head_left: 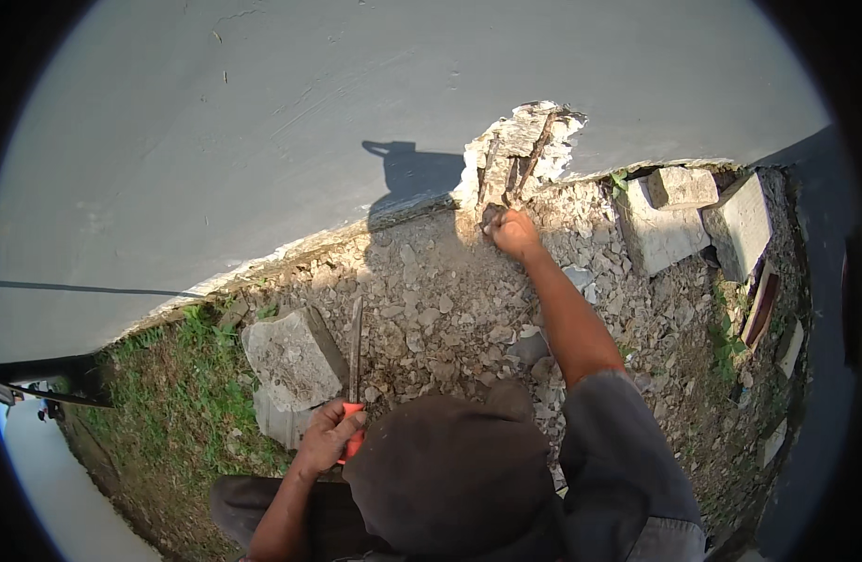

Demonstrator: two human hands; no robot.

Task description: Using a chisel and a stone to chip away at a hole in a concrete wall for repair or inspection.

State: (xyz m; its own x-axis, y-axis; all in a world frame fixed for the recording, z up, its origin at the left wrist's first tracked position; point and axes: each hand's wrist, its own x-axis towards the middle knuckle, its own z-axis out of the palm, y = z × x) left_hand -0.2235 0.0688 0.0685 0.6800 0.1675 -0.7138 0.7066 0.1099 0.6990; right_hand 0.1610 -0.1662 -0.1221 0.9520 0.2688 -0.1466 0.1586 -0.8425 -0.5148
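Observation:
My left hand (328, 436) is closed round the red-orange handle (353, 433) of a hand tool. The tool's long, narrow metal blade (356, 347) points away from me, beside a concrete block (295, 361); whether it is a file, a chisel or a knife I cannot tell. My right arm reaches out to the foot of the grey wall (290, 112). There my right hand (515, 234) is closed at a dark lump (492, 214), just below a broken patch (520, 150) where plaster is gone and rusty bars show. Its fingertips are partly hidden.
Loose rubble (421, 309) covers the ground along the wall. Concrete blocks (660, 229) lie at the far right, near the corner with another wall. Grass (192, 393) grows at the left. Dark rounded cloth (454, 478) hides the ground at the lower middle.

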